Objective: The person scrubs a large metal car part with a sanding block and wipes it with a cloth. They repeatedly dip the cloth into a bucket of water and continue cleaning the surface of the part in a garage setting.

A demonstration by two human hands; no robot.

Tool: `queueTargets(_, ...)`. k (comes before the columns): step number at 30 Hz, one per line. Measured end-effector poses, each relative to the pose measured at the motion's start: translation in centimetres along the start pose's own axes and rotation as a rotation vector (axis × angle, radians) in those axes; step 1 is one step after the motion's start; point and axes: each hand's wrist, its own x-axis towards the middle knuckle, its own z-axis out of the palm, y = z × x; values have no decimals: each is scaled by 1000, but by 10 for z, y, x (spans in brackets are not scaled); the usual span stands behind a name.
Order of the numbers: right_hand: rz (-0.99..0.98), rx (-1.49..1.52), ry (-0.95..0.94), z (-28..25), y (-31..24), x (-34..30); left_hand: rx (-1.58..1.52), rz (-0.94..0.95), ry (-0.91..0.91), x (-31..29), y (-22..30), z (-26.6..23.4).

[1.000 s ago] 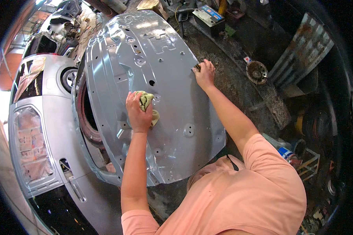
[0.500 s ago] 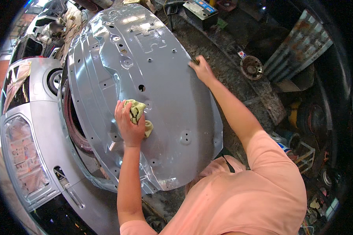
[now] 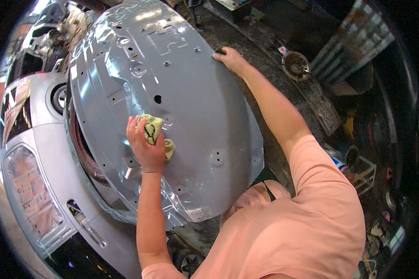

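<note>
A large grey car panel (image 3: 195, 107), glossy, with holes and pressed ridges, stretches out in front of me. My left hand (image 3: 146, 145) presses on its middle, fingers closed around a crumpled yellow-green cloth (image 3: 152, 130). Part of this cloth hangs out by the thumb and rests against the panel. At the panel's far right edge, my right hand (image 3: 232, 60) is closed with fingers bent over a small dark pad (image 3: 220, 50). Its exact kind is hard to make out.
A silver car body (image 3: 56, 135) with a papered-over window stands along the left. Far right are a corrugated metal sheet (image 3: 351, 44) and a rusty round metal part (image 3: 295, 66). A long board (image 3: 319, 107) lies on the dirty floor. Tools and scraps clutter the right side.
The view has shifted, so the panel appears farther up and left. My right hand has slid farther away along the panel's edge. My left hand stays with the cloth at nearly the same spot.
</note>
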Motion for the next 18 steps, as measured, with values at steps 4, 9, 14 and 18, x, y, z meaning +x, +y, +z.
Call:
queueTargets(4, 81, 106, 0, -22, 30, -115, 13, 34, 31, 3, 0, 2)
queueTargets(9, 145, 162, 109, -23, 84, -236, 32, 57, 65, -2, 6, 3)
queueTargets(14, 196, 307, 183, -10, 133, -314, -17, 112, 85, -3, 8, 2)
queueTargets(18, 193, 353, 263, 6, 149, -367, -32, 113, 80, -10, 5, -1)
